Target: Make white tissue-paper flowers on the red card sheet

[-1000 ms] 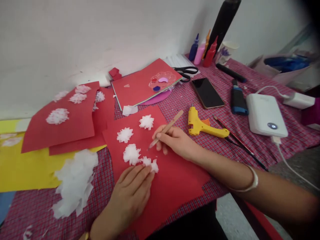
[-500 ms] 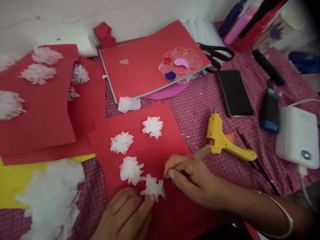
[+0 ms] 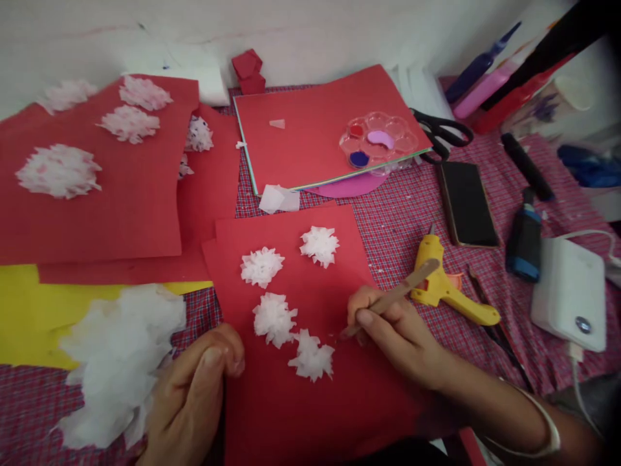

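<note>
My right hand [image 3: 400,333] grips a flat wooden craft stick [image 3: 405,287], its lower tip just above the red paper sheet [image 3: 272,408]. Left of that tip lies a white paper pom-pom flower [image 3: 313,356], almost touching a second white flower [image 3: 274,318]. Two more flowers sit higher on the sheet, one at the left [image 3: 262,266] and one at the right [image 3: 319,246]. My left hand [image 3: 196,382] is closed at the sheet's left edge, thumb pressed to the fingers; what it holds, if anything, is hidden. Beside it is a heap of white tissue paper [image 3: 123,356].
Right of the sheet are a yellow glue gun [image 3: 441,281], a phone [image 3: 468,204] and a white power bank [image 3: 570,294]. Behind stand a paint palette [image 3: 378,139] on a red paper stack [image 3: 301,155] and black scissors [image 3: 444,133]. Red sheets [image 3: 121,226] with flowers lie left.
My left hand has let go of the lowest flower and moved left, its fingers now closed. My right hand has drawn the stick slightly away from that flower. The view has shifted left.
</note>
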`<state>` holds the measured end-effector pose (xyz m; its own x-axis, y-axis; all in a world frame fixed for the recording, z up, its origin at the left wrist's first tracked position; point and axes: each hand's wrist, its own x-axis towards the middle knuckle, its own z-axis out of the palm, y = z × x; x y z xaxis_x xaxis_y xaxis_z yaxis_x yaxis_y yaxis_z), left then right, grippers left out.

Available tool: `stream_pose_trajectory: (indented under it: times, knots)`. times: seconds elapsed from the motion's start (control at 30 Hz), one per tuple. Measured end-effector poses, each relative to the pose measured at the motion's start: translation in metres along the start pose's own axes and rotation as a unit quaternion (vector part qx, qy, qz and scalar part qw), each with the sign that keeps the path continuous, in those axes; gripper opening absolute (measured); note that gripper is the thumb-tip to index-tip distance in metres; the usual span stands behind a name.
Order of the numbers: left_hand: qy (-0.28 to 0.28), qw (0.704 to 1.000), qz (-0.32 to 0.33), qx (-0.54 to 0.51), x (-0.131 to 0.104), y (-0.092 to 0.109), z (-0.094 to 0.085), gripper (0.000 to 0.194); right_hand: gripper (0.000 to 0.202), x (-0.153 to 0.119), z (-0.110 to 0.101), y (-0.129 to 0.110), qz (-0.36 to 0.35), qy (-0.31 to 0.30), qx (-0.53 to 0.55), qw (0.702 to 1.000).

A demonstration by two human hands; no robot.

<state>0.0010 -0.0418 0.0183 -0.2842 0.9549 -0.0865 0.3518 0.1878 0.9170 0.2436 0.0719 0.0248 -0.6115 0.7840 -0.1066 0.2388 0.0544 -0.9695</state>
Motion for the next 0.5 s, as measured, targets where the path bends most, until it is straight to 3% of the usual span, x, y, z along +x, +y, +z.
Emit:
stream_pose_trajectory:
  times: [0.1, 0.23, 0.33, 0.5]
  knots:
    - [-0.037, 0.999, -0.009, -0.018, -0.001, 0.000, 0.000, 0.033, 0.024, -0.001, 0.003, 0.003, 0.002, 0.009, 0.002, 1.000]
    - [-0.039, 0.998, 0.014, 0.038, 0.001, 0.004, 0.005, 0.033, 0.025, 0.000, 0.006, 0.002, -0.022, -0.022, -0.012, 0.999]
    - [-0.044, 0.996, 0.047, 0.056, -0.001, 0.008, 0.010, 0.033, 0.026, 0.000, 0.007, 0.001, -0.054, -0.049, -0.043, 0.996]
    - [-0.113, 0.979, 0.141, 0.089, -0.011, 0.011, 0.015, 0.026, 0.027, 0.002, 0.000, 0.005, -0.053, -0.039, -0.045, 0.997]
